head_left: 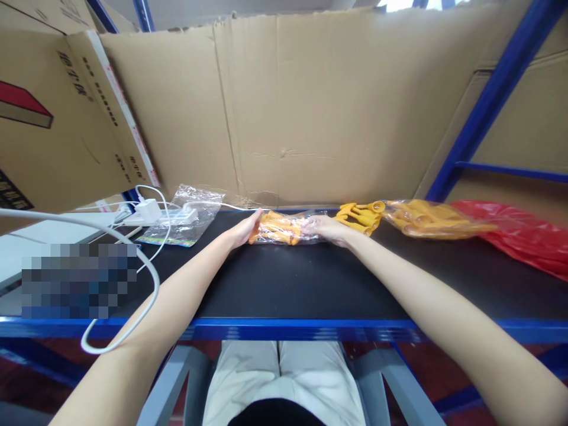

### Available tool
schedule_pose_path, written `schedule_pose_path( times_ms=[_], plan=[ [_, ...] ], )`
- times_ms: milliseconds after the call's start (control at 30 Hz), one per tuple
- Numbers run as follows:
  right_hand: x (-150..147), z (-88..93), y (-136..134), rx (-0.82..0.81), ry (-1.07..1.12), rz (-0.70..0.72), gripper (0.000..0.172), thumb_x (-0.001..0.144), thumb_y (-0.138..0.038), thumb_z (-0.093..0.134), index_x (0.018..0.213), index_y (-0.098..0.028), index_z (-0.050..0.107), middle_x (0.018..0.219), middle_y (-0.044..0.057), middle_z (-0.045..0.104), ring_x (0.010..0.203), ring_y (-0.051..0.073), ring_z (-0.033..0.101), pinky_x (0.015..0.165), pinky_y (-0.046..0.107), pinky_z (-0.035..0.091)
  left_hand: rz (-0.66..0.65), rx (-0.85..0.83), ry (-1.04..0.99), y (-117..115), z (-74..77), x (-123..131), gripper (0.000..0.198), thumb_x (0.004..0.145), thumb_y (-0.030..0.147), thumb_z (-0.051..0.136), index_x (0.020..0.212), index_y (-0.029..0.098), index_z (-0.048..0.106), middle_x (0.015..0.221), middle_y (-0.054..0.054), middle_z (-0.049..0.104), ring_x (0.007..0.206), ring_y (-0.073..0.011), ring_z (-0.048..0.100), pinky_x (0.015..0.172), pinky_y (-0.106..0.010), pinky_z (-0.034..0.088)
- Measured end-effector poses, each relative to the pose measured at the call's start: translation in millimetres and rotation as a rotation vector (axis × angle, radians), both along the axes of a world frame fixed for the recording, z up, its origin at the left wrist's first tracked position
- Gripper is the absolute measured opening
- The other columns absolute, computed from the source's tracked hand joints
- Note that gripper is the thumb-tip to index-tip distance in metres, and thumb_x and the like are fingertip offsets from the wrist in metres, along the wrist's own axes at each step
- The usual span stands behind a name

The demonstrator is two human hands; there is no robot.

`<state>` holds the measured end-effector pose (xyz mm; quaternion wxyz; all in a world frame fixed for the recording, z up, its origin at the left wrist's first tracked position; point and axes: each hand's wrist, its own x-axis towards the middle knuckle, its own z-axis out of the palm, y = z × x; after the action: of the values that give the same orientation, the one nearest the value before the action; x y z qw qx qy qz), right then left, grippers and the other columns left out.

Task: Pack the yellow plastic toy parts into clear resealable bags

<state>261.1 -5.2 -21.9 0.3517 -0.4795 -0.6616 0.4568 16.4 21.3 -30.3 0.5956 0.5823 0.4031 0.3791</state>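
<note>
A clear plastic bag [280, 227] with several orange-yellow pieces inside lies over the black tabletop, between my hands. My left hand [245, 231] grips its left end, the thumb at the upper edge. At the bag's right end, my right hand [329, 229] has its fingers closed on the plastic. Just right of that hand are loose orange-yellow pieces [361, 218], long and narrow with a round, cup-like end on one. Beside them rests another clear bag [437, 219] filled with similar pieces. The exact kind of these pieces is hard to make out.
A red plastic bag [523, 234] lies at the far right. To the left are an empty clear bag [202, 204], a power strip [177, 216], a white charger [148, 210] and a white cable [153, 278] looping over my left forearm. Cardboard [310, 118] walls the back.
</note>
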Motion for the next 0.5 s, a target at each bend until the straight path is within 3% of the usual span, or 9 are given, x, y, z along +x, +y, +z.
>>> schedule_pose_path(
  times_ms=[133, 233, 367, 500],
  plan=[
    [-2, 0.5, -3, -0.023, -0.093, 0.084, 0.008, 0.068, -0.01, 0.066, 0.068, -0.014, 0.06, 0.06, 0.002, 0.065, 0.059, 0.012, 0.059, 0.062, 0.024, 0.047, 0.05, 0.03, 0.075, 5, -2.0, -3, 0.06, 0.087, 0.035, 0.046, 0.141, 0.017, 0.027, 0.143, -0.011, 0.038, 0.124, -0.0213, 0.045, 0.1, -0.031, 0.039],
    [-5, -0.7, 1, 0.013, -0.099, 0.059, 0.008, 0.07, -0.011, 0.063, 0.065, -0.015, 0.059, 0.057, 0.001, 0.063, 0.055, 0.012, 0.057, 0.059, 0.023, 0.046, 0.081, 0.22, 0.284, 9, -0.7, -8, 0.058, 0.084, 0.028, 0.045, 0.139, 0.015, 0.031, 0.145, -0.012, 0.034, 0.133, -0.0221, 0.031, 0.106, -0.033, 0.03],
    [-3, 1.2, 7, 0.051, 0.053, -0.023, 0.02, 0.082, -0.022, 0.046, 0.068, -0.015, 0.058, 0.059, 0.003, 0.064, 0.051, 0.011, 0.056, 0.053, 0.021, 0.041, 0.118, 0.516, 0.591, 12, 3.0, -16, 0.052, 0.081, 0.025, 0.04, 0.131, 0.014, 0.045, 0.148, -0.01, 0.028, 0.139, -0.0235, 0.011, 0.112, -0.038, 0.011],
    [0, 8.9, 2, 0.164, 0.002, 0.052, 0.033, 0.082, -0.041, 0.047, 0.071, -0.014, 0.063, 0.074, 0.006, 0.068, 0.069, 0.014, 0.06, 0.064, 0.023, 0.042, 0.126, 0.542, 0.686, 16, 4.2, -23, 0.061, 0.073, 0.021, 0.038, 0.132, 0.014, 0.044, 0.151, -0.009, 0.019, 0.139, -0.0259, 0.009, 0.112, -0.042, 0.011]
  ],
)
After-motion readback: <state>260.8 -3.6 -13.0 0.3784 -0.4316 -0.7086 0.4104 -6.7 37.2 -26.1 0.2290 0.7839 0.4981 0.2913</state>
